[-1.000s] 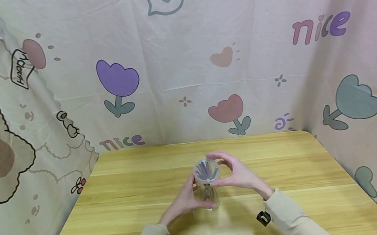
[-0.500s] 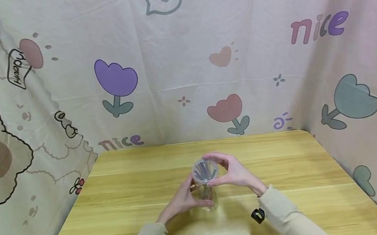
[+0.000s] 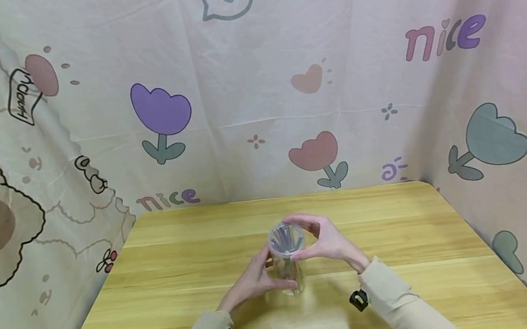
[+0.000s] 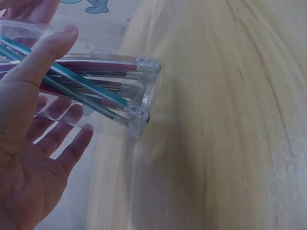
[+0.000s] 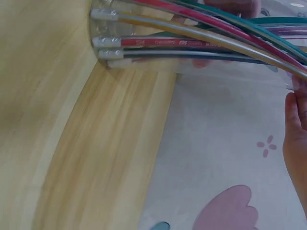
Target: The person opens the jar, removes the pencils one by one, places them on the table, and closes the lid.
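Observation:
A clear cylindrical jar [image 3: 283, 276] stands upright on the wooden table, holding several pencils [image 5: 192, 28] in red, green, yellow and dark colours. Their eraser ends rest at the jar's bottom. My left hand [image 3: 256, 280] wraps the lower body of the jar, thumb in front and fingers behind. At the jar's round, translucent top, my right hand [image 3: 324, 239] grips the rim from the right, between thumb and fingers. In the left wrist view, teal pencils [image 4: 91, 86] show through the wall beside the left hand's thumb.
The light wooden table [image 3: 181, 255] stretches around the jar on all sides. Behind it and to both sides hangs a pale cloth [image 3: 244, 80] printed with flowers and hearts. Each beige sleeve [image 3: 401, 301] has a small black device [image 3: 358, 300] near the cuff.
My right hand and wrist have shifted slightly left around the jar's top. The left hand keeps its grip and the jar stays upright. The head view has drifted a little.

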The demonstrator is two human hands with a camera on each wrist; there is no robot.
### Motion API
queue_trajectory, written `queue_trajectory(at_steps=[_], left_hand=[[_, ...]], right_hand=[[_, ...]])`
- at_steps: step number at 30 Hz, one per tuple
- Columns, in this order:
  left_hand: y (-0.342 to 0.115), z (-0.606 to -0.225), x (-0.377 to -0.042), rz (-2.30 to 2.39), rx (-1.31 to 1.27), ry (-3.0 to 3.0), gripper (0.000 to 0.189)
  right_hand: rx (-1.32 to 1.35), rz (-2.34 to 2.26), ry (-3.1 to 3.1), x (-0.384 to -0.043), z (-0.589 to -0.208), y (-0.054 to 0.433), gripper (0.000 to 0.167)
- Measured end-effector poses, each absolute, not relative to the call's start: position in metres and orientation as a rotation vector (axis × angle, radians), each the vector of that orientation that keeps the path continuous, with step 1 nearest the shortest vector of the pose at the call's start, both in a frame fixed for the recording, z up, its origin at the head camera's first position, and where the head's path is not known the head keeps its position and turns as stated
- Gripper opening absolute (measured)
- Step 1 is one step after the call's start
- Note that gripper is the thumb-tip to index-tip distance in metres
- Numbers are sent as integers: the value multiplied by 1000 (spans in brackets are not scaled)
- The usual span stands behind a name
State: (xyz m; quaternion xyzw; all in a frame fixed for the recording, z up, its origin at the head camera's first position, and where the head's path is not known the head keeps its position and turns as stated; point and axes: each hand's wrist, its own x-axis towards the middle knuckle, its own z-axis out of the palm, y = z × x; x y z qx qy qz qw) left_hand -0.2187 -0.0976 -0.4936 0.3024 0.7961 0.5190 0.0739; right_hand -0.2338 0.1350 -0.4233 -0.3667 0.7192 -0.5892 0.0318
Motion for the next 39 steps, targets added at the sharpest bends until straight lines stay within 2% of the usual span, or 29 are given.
queue_trajectory(at_steps=[10, 21, 31, 39], left_hand=[[-94, -496, -221, 1615, 950, 2366, 115], [-96, -496, -221, 1583, 906, 2408, 116], [-81, -497, -216, 1534, 906, 2519, 105], [-81, -495, -219, 1469, 890, 2559, 89]], right_hand=[[-1120, -1674, 2542, -224, -417, 122, 76], [-1096, -1776, 2528, -225, -421, 121, 73], [-1068, -1852, 2533, -220, -424, 123, 75], [-1088, -1846, 2498, -223, -424, 126, 77]])
